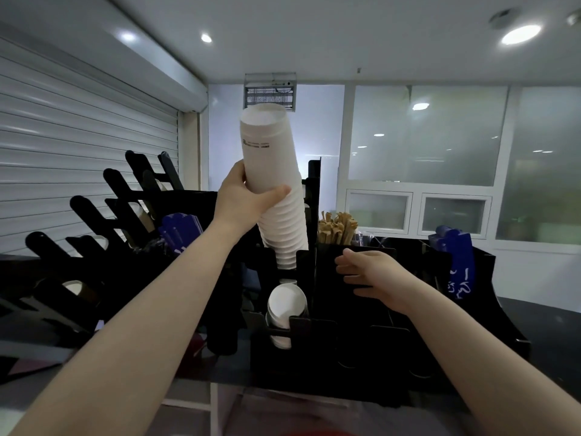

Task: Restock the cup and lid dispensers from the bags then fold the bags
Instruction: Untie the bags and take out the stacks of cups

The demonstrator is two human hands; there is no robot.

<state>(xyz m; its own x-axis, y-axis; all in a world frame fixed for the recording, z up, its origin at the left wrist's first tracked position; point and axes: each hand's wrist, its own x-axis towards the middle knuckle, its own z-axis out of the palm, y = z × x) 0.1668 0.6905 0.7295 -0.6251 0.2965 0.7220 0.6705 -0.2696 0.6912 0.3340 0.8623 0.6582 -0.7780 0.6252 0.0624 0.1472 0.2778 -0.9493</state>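
A tall stack of white paper cups (274, 171), bottoms up, stands with its lower end inside a slot of the black dispenser rack (317, 350). My left hand (243, 196) grips the stack around its middle. My right hand (369, 272) rests against the top edge of a black compartment just right of that slot, fingers loosely bent and holding nothing. In the slot below, a few white cups (284, 306) lie with their open mouths facing me. No bag is in view.
A black slanted cup rack (103, 215) with several prongs fills the left. Wooden stirrers (338, 229) stand behind the compartment. Blue sleeves (457, 269) sit at the right and blue sleeves (179, 229) at the left. A shutter closes the far left.
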